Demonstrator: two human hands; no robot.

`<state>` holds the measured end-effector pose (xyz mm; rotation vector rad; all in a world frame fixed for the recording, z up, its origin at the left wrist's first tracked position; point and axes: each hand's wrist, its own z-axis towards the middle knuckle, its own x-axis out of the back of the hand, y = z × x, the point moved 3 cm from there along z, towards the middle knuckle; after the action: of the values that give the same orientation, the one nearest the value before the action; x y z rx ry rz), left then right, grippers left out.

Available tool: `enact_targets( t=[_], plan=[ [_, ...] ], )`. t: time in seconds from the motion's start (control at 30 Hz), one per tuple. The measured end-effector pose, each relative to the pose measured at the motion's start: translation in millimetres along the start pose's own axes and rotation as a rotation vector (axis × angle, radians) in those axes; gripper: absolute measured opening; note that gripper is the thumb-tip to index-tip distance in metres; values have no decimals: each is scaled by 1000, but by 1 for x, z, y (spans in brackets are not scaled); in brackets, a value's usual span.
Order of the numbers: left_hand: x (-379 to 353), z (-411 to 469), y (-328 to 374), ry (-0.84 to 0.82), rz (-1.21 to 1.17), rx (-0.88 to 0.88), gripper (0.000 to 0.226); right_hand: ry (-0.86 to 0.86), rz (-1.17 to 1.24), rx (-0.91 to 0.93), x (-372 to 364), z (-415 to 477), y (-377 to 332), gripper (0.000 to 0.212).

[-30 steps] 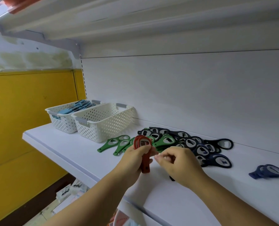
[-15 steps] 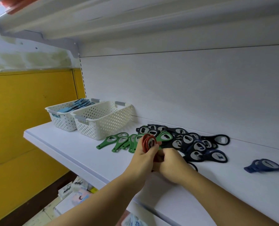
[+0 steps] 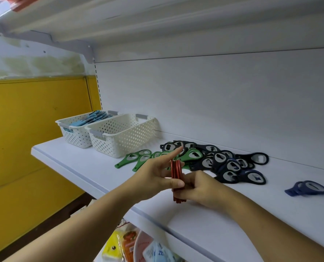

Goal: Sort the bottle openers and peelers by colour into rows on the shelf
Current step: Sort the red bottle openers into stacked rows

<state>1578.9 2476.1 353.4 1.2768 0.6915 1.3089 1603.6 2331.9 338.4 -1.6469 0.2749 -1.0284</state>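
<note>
Red openers (image 3: 176, 178) upright, heads up – right hand (image 3: 199, 188) grips stack, left hand (image 3: 153, 176) splayed alongside.

Two white perforated plastic baskets stand side by side at the left end of the shelf board, touching or nearly so. Near basket (image 3: 122, 136): grey handle clips at both ends, contents not visible. Far basket (image 3: 76, 133): holds flat light-blue items (image 3: 93, 118), kind not clear. White back panel (image 3: 214, 95) behind; underside of an upper shelf (image 3: 157, 21) overhead. Yellow wall (image 3: 34, 129) to the left, with a stained pale band (image 3: 34, 65) above it. Packaged goods (image 3: 130, 244) in yellow, orange and blue below the shelf edge, partly cut off.
</note>
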Motion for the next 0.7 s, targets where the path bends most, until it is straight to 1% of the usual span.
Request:
enact_targets(
  t=[0.07, 0.13, 0.23, 0.37, 0.47, 0.6, 0.7],
  plan=[
    [0, -5, -5, 29, 85, -28, 78, -3, -71, 1, -4, -1, 0, 15],
    [-1, -12, -11, 71, 117, -49, 75, -10, -142, 12, -8, 0, 1, 13],
    [-3, -21, -14, 142, 152, -106, 70, -2, -207, -9, -12, 2, 4, 15],
    [-3, -28, -12, 147, 272, -212, 67, 4, -247, -9, -15, 3, 4, 25],
    [-2, -30, -13, 159, 228, -190, 59, 9, -237, 28, -19, 3, 3, 29],
    [5, -30, -15, 190, 138, -143, 48, 49, -228, 21, -22, 6, 5, 21],
    [8, -29, -13, 189, 74, -106, 47, 68, -249, -17, -24, 6, 3, 17]
  ],
)
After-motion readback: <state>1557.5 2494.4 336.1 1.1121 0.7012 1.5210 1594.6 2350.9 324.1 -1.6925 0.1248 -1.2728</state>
